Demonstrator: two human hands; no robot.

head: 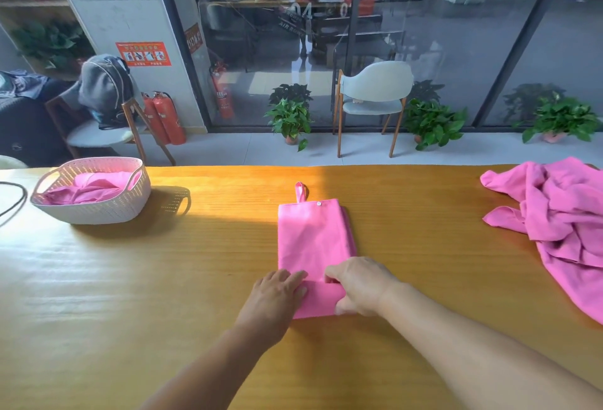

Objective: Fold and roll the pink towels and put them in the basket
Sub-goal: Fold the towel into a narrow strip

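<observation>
Both forearms reach over the long orange wooden table (163,279). The left hand (274,298) presses flat on the near rolled end of the folded pink towel (313,240) at mid-table; the right hand (359,285) curls round that roll. A crumpled pink towel heap (561,223) lies far right. A white woven plastic basket (98,207) holding pink cloth sits far left.

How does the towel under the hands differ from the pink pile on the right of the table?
The folded towel lies flat as a narrow rectangle; the pile is crumpled and spread wide. The left hand and right hand are rolling the folded towel's near end; nothing touches the pile. The folded towel shows a loop and snap; none are visible on the pile. Both are pink.
</observation>
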